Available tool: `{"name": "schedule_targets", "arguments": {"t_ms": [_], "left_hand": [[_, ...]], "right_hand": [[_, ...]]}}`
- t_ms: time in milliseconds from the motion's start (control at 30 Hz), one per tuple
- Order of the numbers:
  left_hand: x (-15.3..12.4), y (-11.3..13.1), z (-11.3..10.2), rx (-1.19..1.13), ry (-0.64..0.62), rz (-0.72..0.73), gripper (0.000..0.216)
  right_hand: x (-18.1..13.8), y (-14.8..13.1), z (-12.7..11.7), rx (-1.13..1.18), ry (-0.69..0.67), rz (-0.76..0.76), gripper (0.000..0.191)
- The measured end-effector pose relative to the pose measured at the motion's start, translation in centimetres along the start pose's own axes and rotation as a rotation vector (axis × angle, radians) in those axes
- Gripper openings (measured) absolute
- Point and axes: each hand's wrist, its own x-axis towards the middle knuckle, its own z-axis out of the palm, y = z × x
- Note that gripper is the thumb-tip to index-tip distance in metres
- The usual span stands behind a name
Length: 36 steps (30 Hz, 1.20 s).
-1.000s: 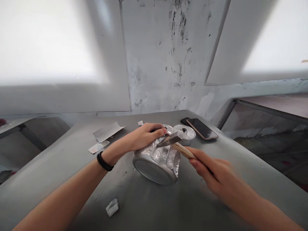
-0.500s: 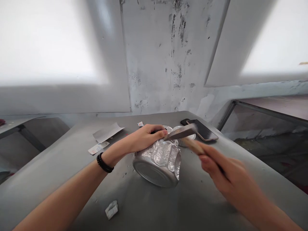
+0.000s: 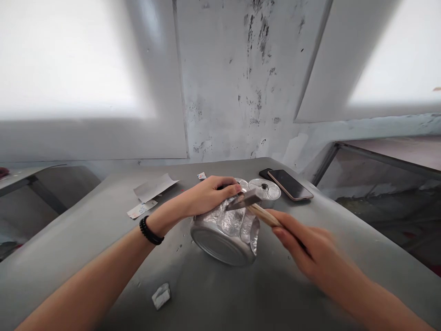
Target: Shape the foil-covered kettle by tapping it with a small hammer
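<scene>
A dented aluminium pot (image 3: 223, 236) lies on its side on the grey metal table (image 3: 103, 216), its base facing me. My left hand (image 3: 206, 195) is closed over the pot's upper side and holds it in place. My right hand (image 3: 310, 248) grips the wooden handle of a hammer (image 3: 253, 204). The hammer's metal head rests against the crumpled top wall of the pot, just right of my left fingertips. A black bead bracelet is on my left wrist.
A small lidded metal pot (image 3: 265, 191) stands behind the dented one, with two phones (image 3: 289, 184) beside it. Paper scraps (image 3: 153, 188) lie at the back left and a crumpled bit (image 3: 161, 295) near me. A dark frame (image 3: 361, 156) borders the right.
The hammer was raised half a second ago and has come back down onto the pot's dented wall. My left hand and the pot have stayed where they were.
</scene>
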Motion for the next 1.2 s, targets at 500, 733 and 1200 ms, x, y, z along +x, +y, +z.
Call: {"name": "schedule_targets", "arguments": {"t_ms": [500, 733, 1200], "left_hand": [[0.00, 0.02, 0.06, 0.005, 0.013, -0.008, 0.047], [-0.10, 0.04, 0.05, -0.004, 0.014, 0.010, 0.049], [0.04, -0.27, 0.15, -0.015, 0.017, -0.006, 0.050]], "right_hand": [[-0.24, 0.17, 0.13, -0.021, -0.001, -0.085, 0.030], [-0.29, 0.12, 0.12, 0.052, -0.102, -0.083, 0.031], [-0.44, -0.19, 0.19, 0.066, -0.019, -0.050, 0.030]]}}
